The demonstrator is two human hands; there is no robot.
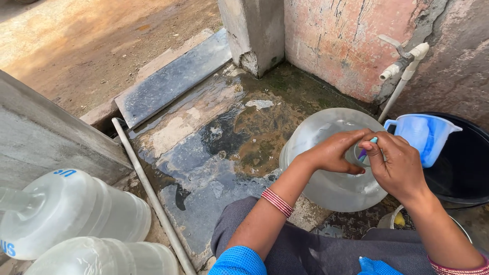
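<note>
A large clear plastic water jar (326, 188) stands on the wet stone floor in front of me. My left hand (333, 152) rests over its mouth, fingers curled at the rim. Just beside it, my right hand (396, 165) pinches a thin blue-handled stick (368, 148), perhaps a brush, that goes down into the jar's mouth. Its lower end is hidden inside the opening. Red bangles circle both wrists.
A blue-and-clear plastic jug (425, 135) sits on a black tub (461, 168) at the right, under a white tap (407, 58) on the cracked wall. Two more clear jars (76, 214) lie at lower left. A metal pipe (147, 193) crosses the wet slab (204, 153). A steel vessel (395, 219) stands near my knee.
</note>
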